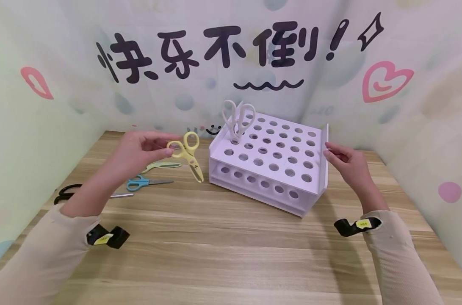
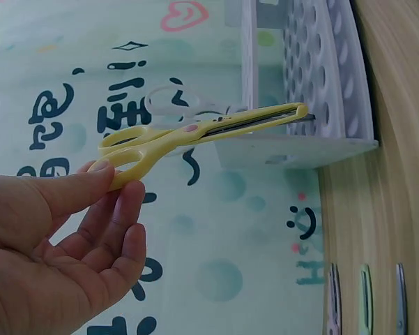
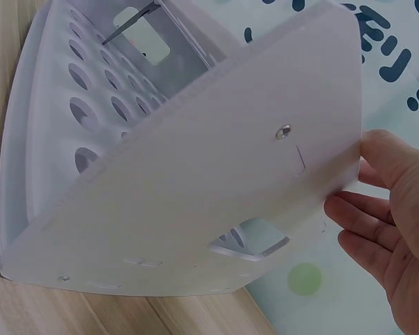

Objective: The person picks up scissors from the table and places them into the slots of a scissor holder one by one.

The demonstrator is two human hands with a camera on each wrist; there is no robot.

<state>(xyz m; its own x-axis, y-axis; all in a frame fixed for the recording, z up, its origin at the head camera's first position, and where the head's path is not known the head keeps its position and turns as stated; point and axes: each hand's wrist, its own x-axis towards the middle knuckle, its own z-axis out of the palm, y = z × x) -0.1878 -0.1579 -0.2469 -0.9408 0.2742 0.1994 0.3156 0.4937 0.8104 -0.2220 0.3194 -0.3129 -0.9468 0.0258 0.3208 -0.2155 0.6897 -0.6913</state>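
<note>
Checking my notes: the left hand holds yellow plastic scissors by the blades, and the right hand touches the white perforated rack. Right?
The grip is wrong: the left hand holds the yellow plastic scissors by a handle, as the left wrist view shows.

A pair of yellow scissors (image 1: 191,160) is held in the air by the left grip (image 1: 135,150), pinched at one of its two handle loops. The blades lie together, a dark metal blade along a yellow, round-tipped one, with a pink dot at the pivot; from the left grip the tips slant rightward and down. To the right of that grip, a white rack (image 3: 174,223) stands upright on the tabletop (image 1: 185,254), with rows of round holes in two tiers. The right grip (image 1: 349,167) holds the rim of its right side panel, which has a cutout.
</note>
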